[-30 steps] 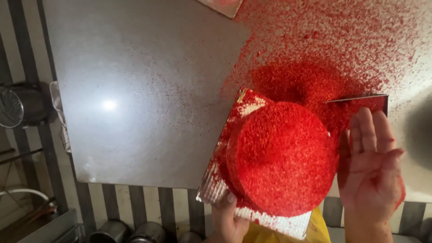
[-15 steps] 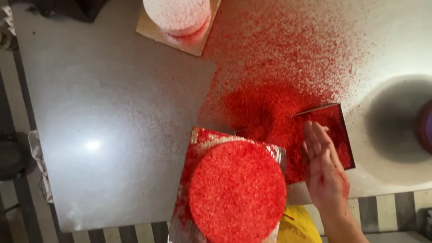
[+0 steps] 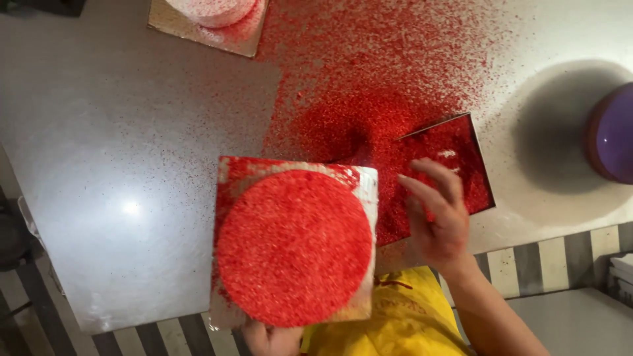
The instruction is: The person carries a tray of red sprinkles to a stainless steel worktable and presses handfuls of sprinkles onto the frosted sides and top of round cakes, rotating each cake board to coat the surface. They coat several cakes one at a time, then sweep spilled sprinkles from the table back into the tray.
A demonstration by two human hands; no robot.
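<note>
Round cake (image 3: 293, 247), top wholly coated in red crumbs, on square silver cake board (image 3: 366, 191); left hand (image 3: 270, 337) grips board's near edge over the counter (image 3: 132, 165). Right hand (image 3: 438, 214) open, fingers spread, beside cake above loose crumb pile (image 3: 356, 125). Sides hidden; coating there unverifiable.

One head-worn camera looks almost straight down, close over the grey table (image 3: 132, 132) near its front edge.

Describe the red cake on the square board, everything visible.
The red cake is round and flat-topped, seen from above, coated all over in coarse red crumbs. It sits centred on a square silvery board dusted red at the corners. The left hand grips the board's near edge from below; the right hand hovers open beside the cake, apart from it.
</note>
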